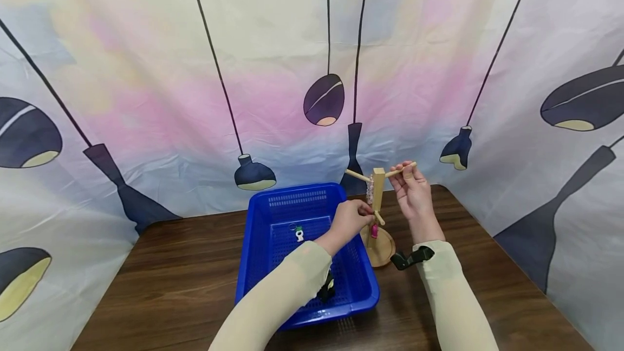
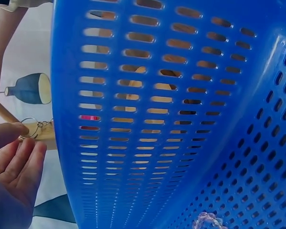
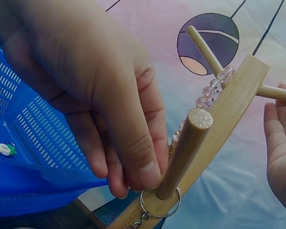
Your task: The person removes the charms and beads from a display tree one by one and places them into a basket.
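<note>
A wooden stand with peg arms [image 1: 378, 191] and a round base [image 1: 385, 251] stands beside the basket. My left hand [image 1: 350, 222] is at its lower peg [image 3: 181, 157], where thumb and fingers pinch a metal key ring [image 2: 29, 128]. That ring encircles the peg near the post, and its chain leads downward. A small pink pendant [image 1: 374, 231] hangs below the peg. My right hand [image 1: 413, 196] grips the upper right peg [image 1: 394, 172], thumb in front. On the upper left peg [image 1: 357, 175] hangs a clear pinkish bead bracelet [image 3: 209, 92].
The blue plastic basket [image 1: 244, 264] stands left of the stand on the brown table [image 1: 195, 280]. In it lie a white-and-green figure keychain [image 1: 299, 233], a dark item [image 1: 325, 288] partly behind my left sleeve, and clear beads [image 2: 208, 220]. A lamp-patterned cloth [image 1: 273, 42] hangs behind.
</note>
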The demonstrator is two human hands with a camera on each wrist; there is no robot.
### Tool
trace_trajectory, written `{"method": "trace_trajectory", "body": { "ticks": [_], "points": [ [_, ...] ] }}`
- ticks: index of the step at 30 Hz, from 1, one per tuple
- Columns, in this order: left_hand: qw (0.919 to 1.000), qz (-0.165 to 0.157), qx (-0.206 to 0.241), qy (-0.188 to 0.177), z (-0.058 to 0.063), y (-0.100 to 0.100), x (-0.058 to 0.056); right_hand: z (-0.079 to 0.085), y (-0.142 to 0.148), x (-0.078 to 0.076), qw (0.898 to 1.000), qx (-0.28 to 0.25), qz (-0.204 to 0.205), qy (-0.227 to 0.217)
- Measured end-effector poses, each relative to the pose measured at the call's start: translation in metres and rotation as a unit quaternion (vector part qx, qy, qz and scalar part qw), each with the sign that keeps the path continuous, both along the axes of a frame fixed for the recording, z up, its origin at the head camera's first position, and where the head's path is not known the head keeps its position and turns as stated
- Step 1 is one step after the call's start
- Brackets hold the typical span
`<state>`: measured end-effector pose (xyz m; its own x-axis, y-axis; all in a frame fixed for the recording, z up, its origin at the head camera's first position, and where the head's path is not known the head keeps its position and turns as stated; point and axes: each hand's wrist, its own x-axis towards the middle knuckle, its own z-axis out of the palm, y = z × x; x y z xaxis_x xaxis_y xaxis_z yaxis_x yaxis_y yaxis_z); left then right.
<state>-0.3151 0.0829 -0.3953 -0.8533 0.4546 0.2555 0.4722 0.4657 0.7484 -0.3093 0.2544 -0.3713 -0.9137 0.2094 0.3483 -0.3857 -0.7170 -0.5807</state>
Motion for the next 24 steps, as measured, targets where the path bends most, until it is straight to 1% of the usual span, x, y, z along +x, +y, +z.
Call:
{"method": "trace_trajectory", "body": {
  "ticks": [7,11,18,21,24],
  "points": [
    [0.9997,0.022,-0.004,0.011,-0.0032,0.002,-0.0011,-0.0011,-0.0014,0.0009,1.0,0.013,-0.013,-0.005],
    [0.999,0.038,-0.017,0.015,-0.0034,0.0022,-0.0027,-0.001,-0.0015,0.0003,1.0,0.011,-0.006,-0.004],
    [0.9983,0.052,-0.026,0.001,-0.0028,0.0028,-0.0038,-0.0011,-0.0016,0.0002,1.0,0.013,-0.01,-0.01],
    [0.998,0.056,-0.03,0.0,-0.0034,0.0031,-0.0029,-0.0011,-0.0015,0.0002,1.0,0.014,-0.011,-0.01],
    [0.9982,0.054,-0.028,0.003,-0.0046,0.0026,-0.0022,-0.0015,-0.0008,0.0002,1.0,0.01,-0.008,-0.007]
  ]
}}
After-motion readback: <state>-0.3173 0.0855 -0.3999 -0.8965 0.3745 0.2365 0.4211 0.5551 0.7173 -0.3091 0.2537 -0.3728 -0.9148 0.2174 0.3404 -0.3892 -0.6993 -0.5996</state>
